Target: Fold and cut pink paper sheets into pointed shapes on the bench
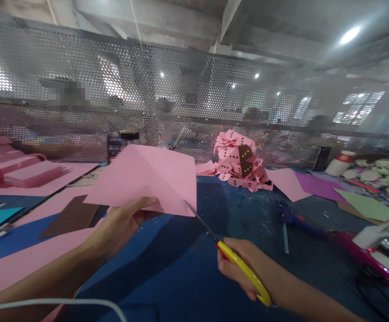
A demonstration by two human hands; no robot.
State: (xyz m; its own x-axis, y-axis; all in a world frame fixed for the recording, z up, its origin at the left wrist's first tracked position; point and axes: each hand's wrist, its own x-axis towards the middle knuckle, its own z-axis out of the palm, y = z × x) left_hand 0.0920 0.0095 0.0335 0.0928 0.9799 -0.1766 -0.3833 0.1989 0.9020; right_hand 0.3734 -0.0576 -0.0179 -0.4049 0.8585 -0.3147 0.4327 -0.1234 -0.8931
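Note:
My left hand (134,217) pinches the lower edge of a pink sheet of paper (157,174) and holds it up above the blue table. A crease runs slantwise across the sheet toward its lower right. My right hand (241,264) is wrapped round the yellow-and-red handles of a pair of scissors (238,261). The blades point up and left and meet the sheet near its lower right corner, at the end of the crease. Behind the sheet, to the right, stands a heap of cut pink paper pieces (233,156) with dark dots and one brown piece.
Stacked pink paper blocks (33,172) lie at the left, near a brown sheet (70,217). On the right are purple paper (318,185), green paper (365,201), a magenta corded tool (365,252) and a paper cup (340,163). A perforated metal screen (188,85) rises behind; people sit beyond it.

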